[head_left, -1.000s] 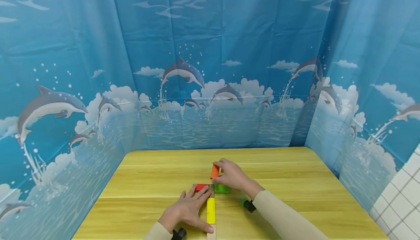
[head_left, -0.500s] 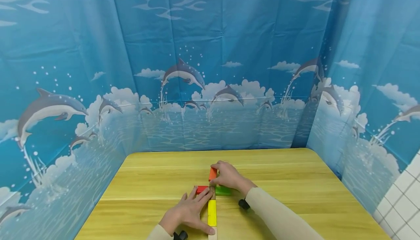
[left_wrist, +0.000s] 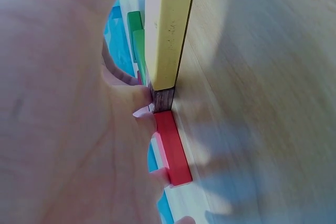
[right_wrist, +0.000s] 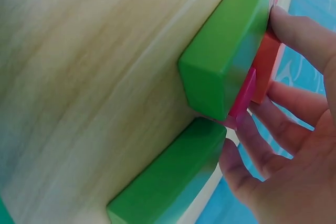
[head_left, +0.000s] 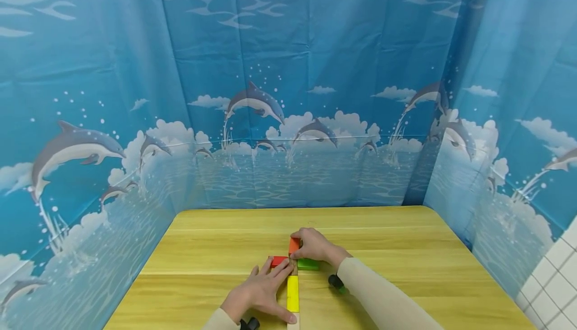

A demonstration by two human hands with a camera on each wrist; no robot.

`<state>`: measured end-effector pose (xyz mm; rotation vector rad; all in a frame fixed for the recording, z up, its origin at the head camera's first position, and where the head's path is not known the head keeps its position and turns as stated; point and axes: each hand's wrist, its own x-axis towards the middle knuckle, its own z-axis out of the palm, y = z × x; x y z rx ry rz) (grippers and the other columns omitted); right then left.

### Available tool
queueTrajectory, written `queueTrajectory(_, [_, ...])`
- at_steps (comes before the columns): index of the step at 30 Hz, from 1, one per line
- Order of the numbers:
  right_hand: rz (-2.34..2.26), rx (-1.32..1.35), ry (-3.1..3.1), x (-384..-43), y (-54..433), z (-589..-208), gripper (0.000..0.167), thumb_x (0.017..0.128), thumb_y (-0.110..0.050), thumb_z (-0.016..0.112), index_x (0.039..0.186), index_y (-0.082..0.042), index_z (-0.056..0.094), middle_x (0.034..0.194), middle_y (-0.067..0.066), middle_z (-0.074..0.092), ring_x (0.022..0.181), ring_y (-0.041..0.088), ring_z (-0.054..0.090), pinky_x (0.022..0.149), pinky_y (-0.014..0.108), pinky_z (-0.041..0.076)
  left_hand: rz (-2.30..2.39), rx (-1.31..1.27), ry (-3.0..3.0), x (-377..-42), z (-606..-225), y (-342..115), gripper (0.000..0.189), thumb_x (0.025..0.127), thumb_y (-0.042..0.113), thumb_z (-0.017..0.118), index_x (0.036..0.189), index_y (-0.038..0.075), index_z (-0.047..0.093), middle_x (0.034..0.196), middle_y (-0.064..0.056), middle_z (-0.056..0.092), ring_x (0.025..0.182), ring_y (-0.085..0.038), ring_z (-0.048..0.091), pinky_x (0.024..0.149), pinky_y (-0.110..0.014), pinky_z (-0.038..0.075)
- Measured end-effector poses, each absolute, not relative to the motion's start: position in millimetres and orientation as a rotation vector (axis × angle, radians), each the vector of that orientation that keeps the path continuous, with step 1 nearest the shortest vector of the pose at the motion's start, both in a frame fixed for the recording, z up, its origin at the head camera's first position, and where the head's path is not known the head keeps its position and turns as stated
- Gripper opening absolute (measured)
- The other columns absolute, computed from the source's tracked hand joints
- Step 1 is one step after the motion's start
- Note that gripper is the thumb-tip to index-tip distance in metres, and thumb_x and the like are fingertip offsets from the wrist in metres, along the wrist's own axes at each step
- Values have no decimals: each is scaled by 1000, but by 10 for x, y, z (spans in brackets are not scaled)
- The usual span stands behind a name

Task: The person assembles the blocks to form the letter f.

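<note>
My right hand (head_left: 315,246) pinches an orange block (head_left: 294,245) between thumb and fingertips, at the far end of a row of wooden blocks. In the right wrist view this orange block (right_wrist: 266,66) shows behind a green block (right_wrist: 226,40). My left hand (head_left: 259,290) lies spread over the row's left side. Its fingertips rest at a red block (head_left: 279,261) and a dark brown block (head_left: 295,270). The left thumb touches a pale wood block (head_left: 293,326) at the near end, with a yellow block (head_left: 293,294) between it and the brown one.
In the right wrist view, a pink block (right_wrist: 244,93) and a second green block (right_wrist: 168,177) lie close to the right fingers. The wooden table (head_left: 383,240) reaches back to a blue dolphin-print curtain (head_left: 288,180). White tiles (head_left: 554,275) show at the right.
My right hand has brought the orange block nearer and slightly left, into line with the brown block at the row's far end. My left hand stays in place on the blocks.
</note>
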<state>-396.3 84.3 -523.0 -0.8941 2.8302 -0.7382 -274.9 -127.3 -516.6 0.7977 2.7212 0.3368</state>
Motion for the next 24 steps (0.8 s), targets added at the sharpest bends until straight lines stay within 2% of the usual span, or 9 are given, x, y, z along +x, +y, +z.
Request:
queueTrajectory(10, [-737,-940,2771,-3936,846,-5251,64,89,-31,80,142,-3,57,103,-2,60,77,12,52,69,27,48,332,792,2715,-2762,-5199,-1274,111,74,81,66,162,36,17,168,11,10,152,-39,7,109,-73,20])
queueTrajectory(18, [-673,-1017,2827,-3917,838,-5268,43,99,-17,67,139,-3,60,110,5,61,83,14,51,73,31,47,331,785,2722,-2750,-5177,-1271,112,74,80,68,163,34,17,168,10,12,152,-39,8,109,-73,21])
queueTrajectory(24, [-691,-1017,2842,-3913,817,-5271,41,98,-17,68,136,-4,63,103,4,57,80,16,47,70,31,43,338,782,2721,-2750,-5157,-1271,112,74,79,68,163,34,17,168,10,12,152,-40,8,108,-73,21])
